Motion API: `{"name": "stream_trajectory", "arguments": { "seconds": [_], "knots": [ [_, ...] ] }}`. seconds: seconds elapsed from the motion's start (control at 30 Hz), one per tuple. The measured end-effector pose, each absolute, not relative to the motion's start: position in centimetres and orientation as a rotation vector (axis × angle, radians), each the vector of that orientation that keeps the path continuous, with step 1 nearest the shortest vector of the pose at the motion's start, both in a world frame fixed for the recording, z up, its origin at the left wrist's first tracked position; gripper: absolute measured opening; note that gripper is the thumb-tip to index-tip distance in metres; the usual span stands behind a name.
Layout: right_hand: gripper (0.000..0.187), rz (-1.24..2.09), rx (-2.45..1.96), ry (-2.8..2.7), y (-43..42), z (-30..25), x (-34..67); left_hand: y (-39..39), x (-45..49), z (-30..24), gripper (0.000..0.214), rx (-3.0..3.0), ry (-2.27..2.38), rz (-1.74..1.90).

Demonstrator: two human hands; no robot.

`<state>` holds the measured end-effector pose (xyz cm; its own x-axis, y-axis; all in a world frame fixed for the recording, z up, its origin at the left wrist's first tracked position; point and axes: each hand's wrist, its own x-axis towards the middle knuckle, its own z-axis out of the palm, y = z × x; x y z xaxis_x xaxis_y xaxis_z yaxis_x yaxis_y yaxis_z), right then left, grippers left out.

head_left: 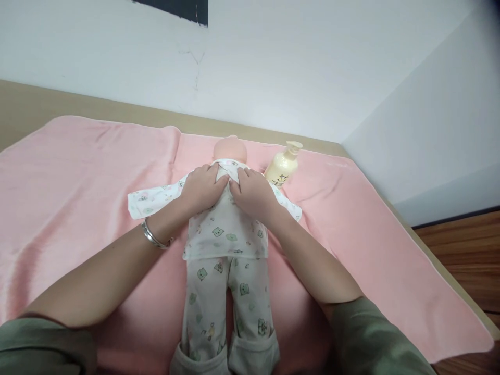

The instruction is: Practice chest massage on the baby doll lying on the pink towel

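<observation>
Where the left sleeve (47, 346), green and bunched, ends at the near left, the left forearm (105, 276) slants far and right, a silver bracelet (150, 235) near its wrist. The left hand (203, 188) rests on the upper part of a white shirt (226, 224), fingers bent and pointing far, thumb turned right toward the middle; whether it pinches the cloth, I cannot tell.

Between the forearms lies the doll (230, 150), stretched out on a pink mat (97, 172), its head just beyond both hands, its upper body directly beneath them. Its trousers (246, 286), cuffs turned up, reach the near edge; like the shirt, they bear small green animal prints.

The right hand (252, 191) mirrors the left, its thumb nearly meeting the other; its grip is equally unclear. Just beyond it, at right, stands a pale yellow pump bottle (283, 165) with dark lettering too small to read. The right forearm (316, 255) slants near and right into a green right sleeve (383, 338).
</observation>
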<state>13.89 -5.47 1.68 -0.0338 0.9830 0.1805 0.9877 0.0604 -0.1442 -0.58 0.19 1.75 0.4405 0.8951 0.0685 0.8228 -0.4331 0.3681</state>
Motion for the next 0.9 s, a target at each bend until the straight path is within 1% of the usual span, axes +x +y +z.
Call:
{"name": "stream_trajectory", "arguments": {
  "seconds": [0.1, 0.17, 0.23, 0.33, 0.4, 0.53, 0.67, 0.73, 0.9],
  "knots": [
    [0.036, -0.133, -1.967, -2.117, -6.3, 1.7, 12.9, 0.2, -0.4, 1.5, 0.041, 2.415, 1.502, 0.383],
    [0.036, -0.112, -1.947, -2.104, -6.1, 1.5, 12.9, 0.0, -0.2, 1.3, 0.043, 2.419, 1.514, 0.423],
    [0.041, -0.036, -1.949, -2.061, -5.6, 1.3, 13.4, -0.2, -0.1, 1.0, 0.046, 2.413, 1.524, 0.468],
    [0.054, 0.081, -2.029, -1.954, -4.6, 0.9, 14.3, -0.4, -0.1, 0.6, 0.049, 2.404, 1.513, 0.527],
    [0.058, 0.117, -2.071, -1.915, -4.2, 0.8, 14.7, -0.4, -0.1, 0.4, 0.05, 2.401, 1.5, 0.552],
    [0.053, 0.117, -2.038, -1.915, -4.1, 0.6, 14.7, -0.3, -0.1, 0.2, 0.051, 2.394, 1.497, 0.575],
    [0.056, 0.13, -2.049, -1.917, -4.3, 0.7, 14.6, -0.2, -0.1, 0.0, 0.052, 2.398, 1.491, 0.58],
    [0.055, 0.146, -2.056, -1.914, -4.3, 0.8, 14.6, -0.2, -0.2, 0.2, 0.052, 2.414, 1.484, 0.568],
    [0.051, 0.235, -2.032, -1.877, -4.0, 1.1, 15.1, -0.9, -0.5, 1.5, 0.04, 2.553, 1.381, 0.439]
  ]
}}
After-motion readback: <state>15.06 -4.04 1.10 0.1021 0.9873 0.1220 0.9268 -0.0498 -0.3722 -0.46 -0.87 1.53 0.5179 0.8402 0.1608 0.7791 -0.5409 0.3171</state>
